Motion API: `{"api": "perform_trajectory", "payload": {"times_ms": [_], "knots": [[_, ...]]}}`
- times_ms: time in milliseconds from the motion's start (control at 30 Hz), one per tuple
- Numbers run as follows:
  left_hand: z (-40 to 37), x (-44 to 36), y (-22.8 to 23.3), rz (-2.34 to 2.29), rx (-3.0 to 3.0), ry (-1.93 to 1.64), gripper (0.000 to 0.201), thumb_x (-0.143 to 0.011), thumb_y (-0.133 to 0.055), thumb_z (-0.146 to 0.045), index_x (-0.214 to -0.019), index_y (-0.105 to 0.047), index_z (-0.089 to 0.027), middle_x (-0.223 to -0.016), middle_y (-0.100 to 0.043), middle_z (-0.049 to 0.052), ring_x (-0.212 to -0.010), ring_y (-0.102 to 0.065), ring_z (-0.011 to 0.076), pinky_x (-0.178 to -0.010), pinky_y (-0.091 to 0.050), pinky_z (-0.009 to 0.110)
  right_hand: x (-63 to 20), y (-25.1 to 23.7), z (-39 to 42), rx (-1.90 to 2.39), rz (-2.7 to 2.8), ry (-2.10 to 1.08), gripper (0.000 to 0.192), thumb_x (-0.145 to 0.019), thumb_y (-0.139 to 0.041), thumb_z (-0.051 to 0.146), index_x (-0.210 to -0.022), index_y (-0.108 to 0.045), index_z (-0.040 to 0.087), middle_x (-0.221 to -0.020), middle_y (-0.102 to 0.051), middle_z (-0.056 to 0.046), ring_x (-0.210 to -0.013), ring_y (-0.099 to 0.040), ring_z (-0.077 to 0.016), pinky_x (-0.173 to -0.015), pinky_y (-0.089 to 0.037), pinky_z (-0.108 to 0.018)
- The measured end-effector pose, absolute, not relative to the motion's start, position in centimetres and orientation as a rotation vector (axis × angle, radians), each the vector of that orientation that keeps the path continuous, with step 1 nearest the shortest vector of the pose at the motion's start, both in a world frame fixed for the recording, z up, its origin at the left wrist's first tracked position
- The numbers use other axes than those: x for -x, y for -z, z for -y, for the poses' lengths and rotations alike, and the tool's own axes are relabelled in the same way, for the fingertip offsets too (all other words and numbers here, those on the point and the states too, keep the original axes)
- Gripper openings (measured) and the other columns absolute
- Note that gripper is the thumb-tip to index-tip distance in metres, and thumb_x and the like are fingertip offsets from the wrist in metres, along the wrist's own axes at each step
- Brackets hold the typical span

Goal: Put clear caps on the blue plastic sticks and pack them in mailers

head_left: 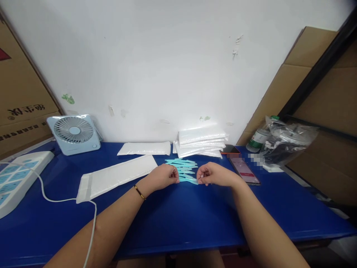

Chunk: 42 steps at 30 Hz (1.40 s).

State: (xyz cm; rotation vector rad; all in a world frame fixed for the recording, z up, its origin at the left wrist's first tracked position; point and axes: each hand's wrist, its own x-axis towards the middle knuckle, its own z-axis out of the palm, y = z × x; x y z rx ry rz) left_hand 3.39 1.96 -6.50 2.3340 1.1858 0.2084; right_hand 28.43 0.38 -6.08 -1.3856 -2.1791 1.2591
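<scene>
At the middle of a blue tabletop (178, 219), a left hand (163, 176) and right hand (213, 174) pinch opposite ends of one pale-blue plastic strip (189, 180) from a fanned pile of strips (182, 165) (light, thin, probably bendy, best gripped at the tips); white padded envelopes (200, 143) sit stacked towards the far edge.

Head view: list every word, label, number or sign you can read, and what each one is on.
Cardboard box, left: large dark characters, seen upside down, not readable with certainty; the smaller line below them is too blurred.
Same box: part of a red mark at the upper edge, no text.
Phone by the right hand: screen blurred, unreadable.
Bottle in the plastic bag: green and white label, too small to read.
Power strip, fan, white pouches: no text visible.
</scene>
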Motion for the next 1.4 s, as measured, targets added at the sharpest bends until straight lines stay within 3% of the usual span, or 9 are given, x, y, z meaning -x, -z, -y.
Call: {"api": "perform_trajectory", "payload": {"times_ms": [267, 400, 467, 567, 667, 767, 933, 1200, 1400], "knots": [[-2.0, -4.0, 6.7, -1.123, -2.411, -0.319, 0.018, -0.081, -0.052, -0.034, -0.079, -0.063, -0.020, -0.079, -0.066, 0.001, -0.072, -0.058, 0.0153, -0.062, -0.040, 0.024, -27.1, 6.4, -0.4, 1.319, 2.169, -1.153, 0.018, -0.072, -0.063, 0.033, -0.077, -0.066, 0.016, -0.064, -0.062, 0.000, -0.058, -0.056, -0.0129, -0.054, -0.043, -0.022], [-2.7, -4.0, 7.7, -1.244, -2.523, -0.472, 0.035, -0.077, -0.057, -0.045, -0.102, -0.060, -0.020, -0.108, -0.063, 0.006, -0.103, -0.054, 0.0223, -0.087, -0.040, 0.032, -27.1, 7.0, -0.8, 1.401, 2.191, -0.877, 0.026, -0.074, -0.063, 0.038, -0.088, -0.068, 0.017, -0.076, -0.063, -0.003, -0.068, -0.057, -0.0158, -0.063, -0.045, -0.027], [-3.3, -3.8, 8.4, -1.350, -2.588, -0.509, 0.073, -0.065, -0.064, -0.062, -0.121, -0.050, -0.018, -0.132, -0.048, 0.012, -0.124, -0.038, 0.0302, -0.101, -0.030, 0.040, -27.4, 7.5, -1.1, 1.435, 2.208, -0.696, 0.051, -0.066, -0.071, 0.043, -0.110, -0.063, 0.019, -0.102, -0.060, -0.008, -0.092, -0.056, -0.0223, -0.079, -0.045, -0.034], [-4.4, -3.4, 9.6, -1.417, -2.589, -0.376, 0.106, -0.053, -0.061, -0.076, -0.134, -0.036, -0.012, -0.143, -0.032, 0.019, -0.133, -0.021, 0.0362, -0.107, -0.019, 0.047, -27.9, 8.4, -1.5, 1.540, 2.242, -0.576, 0.104, -0.047, -0.080, 0.051, -0.137, -0.039, 0.020, -0.136, -0.037, -0.014, -0.126, -0.031, -0.0333, -0.101, -0.032, -0.046], [-5.1, -3.1, 10.0, -1.363, -2.570, -0.304, 0.094, -0.062, -0.056, -0.073, -0.132, -0.039, -0.014, -0.136, -0.041, 0.017, -0.128, -0.031, 0.0325, -0.104, -0.025, 0.043, -28.0, 8.8, -2.0, 1.560, 2.278, -0.621, 0.107, -0.048, -0.079, 0.054, -0.139, -0.035, 0.019, -0.136, -0.035, -0.016, -0.127, -0.030, -0.0341, -0.101, -0.031, -0.047], [-5.0, -3.2, 9.6, -1.276, -2.601, -0.299, 0.066, -0.072, -0.057, -0.061, -0.122, -0.050, -0.019, -0.123, -0.052, 0.012, -0.118, -0.042, 0.0279, -0.096, -0.034, 0.038, -27.7, 8.7, -2.2, 1.474, 2.292, -0.718, 0.073, -0.062, -0.074, 0.047, -0.126, -0.052, 0.019, -0.113, -0.051, -0.011, -0.100, -0.052, -0.0245, -0.085, -0.045, -0.037], [-3.8, -4.2, 9.0, -1.216, -2.688, -0.205, 0.039, -0.079, -0.053, -0.043, -0.107, -0.057, -0.015, -0.105, -0.059, 0.012, -0.101, -0.051, 0.0256, -0.083, -0.043, 0.032, -27.2, 8.6, -2.2, 1.414, 2.315, -0.714, 0.042, -0.065, -0.074, 0.037, -0.103, -0.064, 0.021, -0.092, -0.055, -0.004, -0.076, -0.054, -0.0157, -0.068, -0.045, -0.028], [-2.4, -5.7, 9.0, -1.321, -2.799, -0.100, 0.019, -0.074, -0.052, -0.027, -0.088, -0.057, -0.015, -0.093, -0.062, 0.012, -0.084, -0.059, 0.0238, -0.070, -0.047, 0.031, -27.2, 9.2, -2.4, 1.300, 2.319, -0.733, 0.038, -0.067, -0.073, 0.032, -0.102, -0.064, 0.020, -0.097, -0.058, -0.005, -0.079, -0.056, -0.0168, -0.071, -0.046, -0.029], [-2.1, -5.9, 8.5, -1.364, -2.823, -0.263, 0.021, -0.076, -0.051, -0.025, -0.094, -0.051, -0.014, -0.080, -0.063, 0.009, -0.073, -0.062, 0.0249, -0.065, -0.046, 0.034, -26.1, 7.1, -0.7, 1.003, 2.085, -0.916, 0.068, -0.068, -0.074, 0.036, -0.129, -0.047, 0.025, -0.118, -0.053, -0.008, -0.107, -0.053, -0.0234, -0.085, -0.047, -0.035]]}}
